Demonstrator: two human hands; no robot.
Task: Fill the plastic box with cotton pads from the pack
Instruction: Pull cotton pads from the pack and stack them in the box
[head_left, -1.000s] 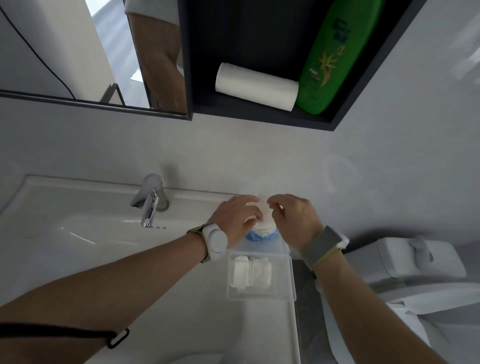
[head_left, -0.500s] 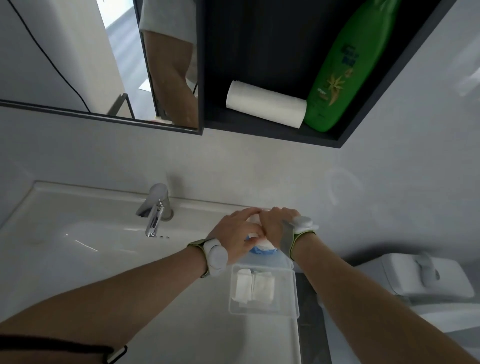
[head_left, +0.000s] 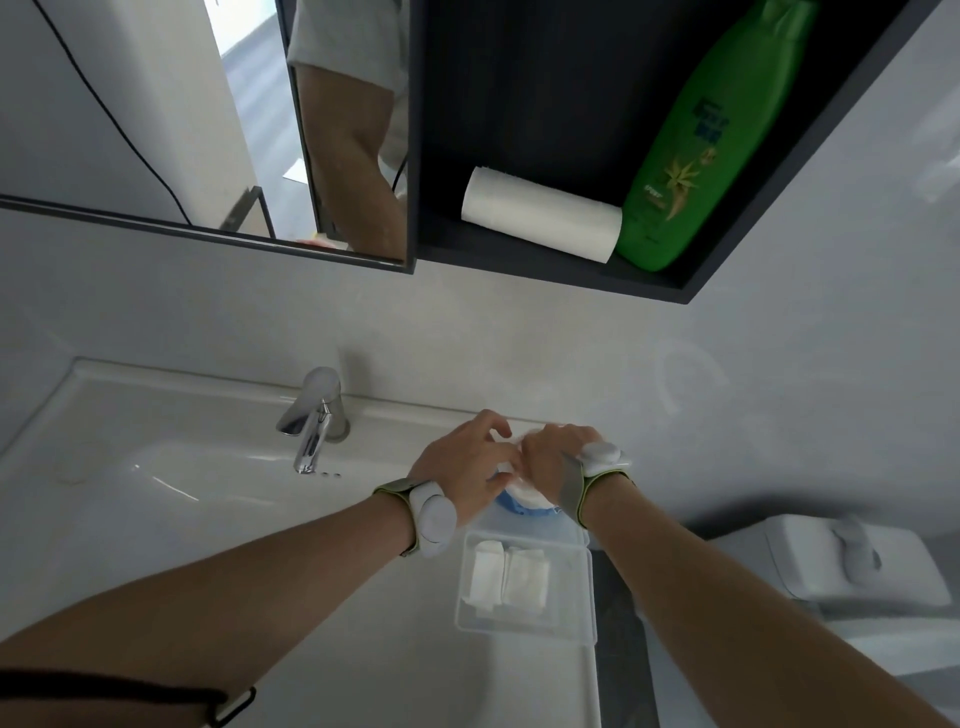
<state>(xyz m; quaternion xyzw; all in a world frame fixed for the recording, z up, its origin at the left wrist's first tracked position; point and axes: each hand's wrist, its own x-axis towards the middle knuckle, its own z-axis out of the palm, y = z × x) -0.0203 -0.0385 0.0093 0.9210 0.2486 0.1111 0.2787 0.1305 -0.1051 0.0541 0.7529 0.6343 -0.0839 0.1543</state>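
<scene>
Grey bathroom wall and a white washbasin (head_left: 156, 467) with a chrome tap (head_left: 314, 415) frame the scene, under a mirror (head_left: 156, 114) and a dark open shelf (head_left: 545, 270) holding a paper roll (head_left: 540, 213) and a green bottle (head_left: 696, 145). On the basin's right-hand ledge sits the clear plastic box (head_left: 571, 618), its lid open, with a few white cotton pads (head_left: 509, 574) lying at its left side and most of its floor bare. Just beyond the box, the left hand (head_left: 467, 467) and right hand (head_left: 545, 462) meet over the pack (head_left: 524, 501), whose blue-and-white end peeks out below them. Both hands have their fingers curled around the pack's upper part, apparently working at its mouth; whether a pad is already pinched between the fingertips cannot be made out, as the hands hide the opening. The step in hand looks like drawing more pads from the pack, with the filling at an early stage. The next move would call for one hand to steady the soft pack while the other lifts a pad or small stack clear and carries it toward the person, down into the box beside those already there.
</scene>
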